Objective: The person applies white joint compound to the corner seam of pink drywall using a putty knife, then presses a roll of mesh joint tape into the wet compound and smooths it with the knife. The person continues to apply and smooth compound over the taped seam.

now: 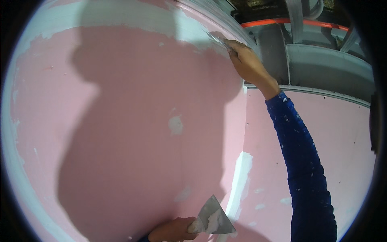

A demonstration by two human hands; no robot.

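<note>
My right hand (pixel 246 60) is raised at the top, closed round a putty knife (pixel 217 40). Its blade, seen nearly edge-on, lies against the white compound band (pixel 189 30) along the upper part of the pink wallboard (pixel 161 80). Low in the picture, my left hand (pixel 173 230) grips a second putty knife, a wide triangular scraper (pixel 209 215) with a lump of white compound (pixel 214 221) on its metal blade. This blade is tilted up in front of the board, near the inside corner. Whether it touches the board I cannot tell.
White compound (pixel 240 173) covers the lower inside corner, where a second pink board (pixel 306 153) meets the first. At upper right are grey metal framing (pixel 326 62) and an orange pipe (pixel 268 22). My shadow falls over the board's middle.
</note>
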